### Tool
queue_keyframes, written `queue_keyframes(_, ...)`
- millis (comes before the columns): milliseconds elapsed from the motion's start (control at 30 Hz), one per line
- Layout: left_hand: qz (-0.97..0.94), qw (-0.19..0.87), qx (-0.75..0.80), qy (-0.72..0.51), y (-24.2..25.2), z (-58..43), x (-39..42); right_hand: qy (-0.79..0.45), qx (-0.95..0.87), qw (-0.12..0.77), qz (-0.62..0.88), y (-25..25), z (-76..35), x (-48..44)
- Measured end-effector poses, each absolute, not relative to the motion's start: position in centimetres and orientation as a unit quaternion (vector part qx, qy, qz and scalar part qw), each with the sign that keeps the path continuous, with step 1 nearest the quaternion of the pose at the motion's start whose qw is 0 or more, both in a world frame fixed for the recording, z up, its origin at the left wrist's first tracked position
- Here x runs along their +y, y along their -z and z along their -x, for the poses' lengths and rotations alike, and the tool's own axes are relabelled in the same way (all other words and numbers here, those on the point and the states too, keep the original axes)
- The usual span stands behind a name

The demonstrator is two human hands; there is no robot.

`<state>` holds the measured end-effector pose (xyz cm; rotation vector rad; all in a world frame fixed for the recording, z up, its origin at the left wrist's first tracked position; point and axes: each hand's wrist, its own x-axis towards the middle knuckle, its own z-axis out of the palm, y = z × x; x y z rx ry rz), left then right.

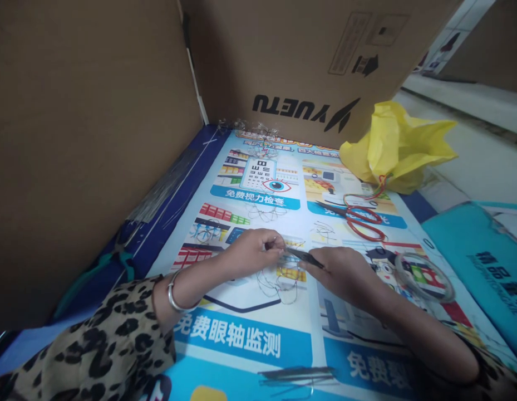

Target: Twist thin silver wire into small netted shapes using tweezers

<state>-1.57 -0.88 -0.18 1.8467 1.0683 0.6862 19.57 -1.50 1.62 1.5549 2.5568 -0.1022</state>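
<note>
My left hand [254, 248] is closed in a pinch on a thin bent wire piece [279, 284] that hangs down onto a printed poster [241, 334]. My right hand [339, 267] is closed round dark pliers [304, 256], whose tips meet the wire right beside my left fingertips. A silver bangle [173, 292] sits on my left wrist, below a leopard-print sleeve [103, 351]. Several finished wire shapes [264, 211] lie on the poster beyond my hands.
Red-handled scissors [364, 220] lie at the right, near a crumpled yellow plastic bag [398, 145]. A clear tape roll [425, 275] sits at my right forearm. Straight wires [166, 186] lie along the left cardboard wall [83, 139]; more [295, 376] lie at the front. A teal sheet [479, 262] lies far right.
</note>
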Motion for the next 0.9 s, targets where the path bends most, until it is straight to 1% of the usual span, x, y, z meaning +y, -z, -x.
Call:
queue_keyframes(167,-0.750,0.429,0.434,-0.255,-0.24,1.62,-0.96,0.067,0.853,0.077,-0.512,-1.61,-19.60,-1.44)
queue_keyframes(267,-0.753,0.435,0.430,-0.242,-0.46,1.69,-0.99,0.063,0.860,0.080,-0.501,-1.63,-19.71,-1.51)
queue_keyframes(333,-0.757,0.438,0.424,-0.236,-0.53,1.73,-0.99,0.043,0.870,0.072,-0.485,-1.57,-19.81,-1.54)
queue_keyframes(467,-0.775,0.434,0.405,-0.217,-0.50,1.86,-0.83,-0.036,0.897,0.023,-0.440,-1.27,-20.00,-1.47)
queue_keyframes(667,-0.818,0.404,0.359,-0.196,-0.51,2.18,-0.44,-0.124,0.919,-0.027,-0.374,-1.01,-20.15,-1.11)
queue_keyframes(767,-0.835,0.393,0.333,-0.194,-0.52,2.30,-0.37,-0.145,0.922,-0.029,-0.357,-1.13,-20.15,-1.06)
queue_keyframes(900,-0.838,0.388,0.327,-0.198,-0.46,2.32,-0.36,-0.158,0.920,-0.007,-0.358,-1.10,-20.06,-1.20)
